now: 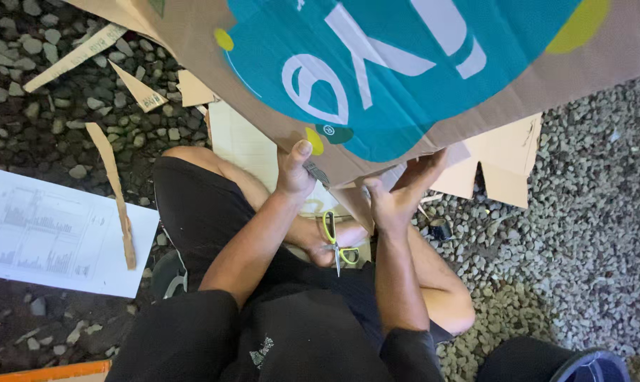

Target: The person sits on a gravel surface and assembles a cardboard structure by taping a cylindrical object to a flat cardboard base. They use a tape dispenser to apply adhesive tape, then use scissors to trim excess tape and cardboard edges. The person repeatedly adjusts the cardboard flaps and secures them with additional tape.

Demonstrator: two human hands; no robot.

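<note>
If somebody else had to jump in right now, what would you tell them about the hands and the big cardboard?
Left hand: grips the lower edge of the big cardboard sheet, thumb on the printed face.
Right hand: open palm pressed against the same edge, fingers spread upward.
The cardboard, brown with a teal print, is held up over the lap.
Yellow-handled scissors lie on the leg between the arms, untouched.
Done: cut cardboard strips and scraps lie on the gravel; a printed paper sheet lies to the left.
Left: the big sheet looks uncut along the held edge.
</note>
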